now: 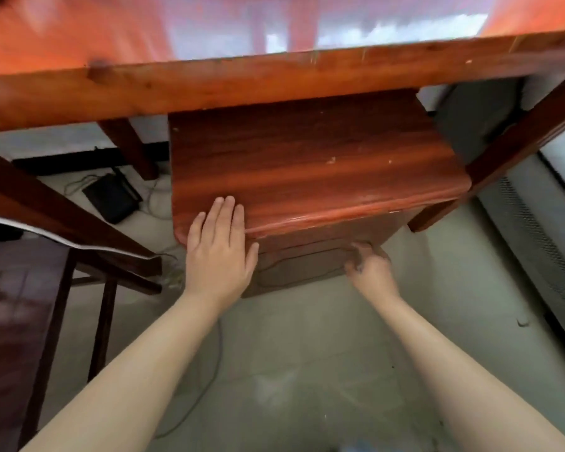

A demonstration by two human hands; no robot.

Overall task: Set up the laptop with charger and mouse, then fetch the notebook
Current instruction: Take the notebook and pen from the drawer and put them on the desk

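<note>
A low reddish wooden cabinet [307, 164] stands under the wooden table [242, 83]. My left hand [221, 246] lies flat, fingers apart, on the front left corner of the cabinet's top. My right hand [369, 267] is curled against the top edge of the drawer front [304, 259], below the cabinet's lip; its fingertips are hidden. The drawer looks closed. No laptop, charger, mouse or notebook is in view.
A black box [111, 199] with thin cables lies on the floor to the left of the cabinet. A dark chair [23, 305] stands at the left. Table legs [516, 151] flank the cabinet. A grilled white panel [542, 249] runs along the right.
</note>
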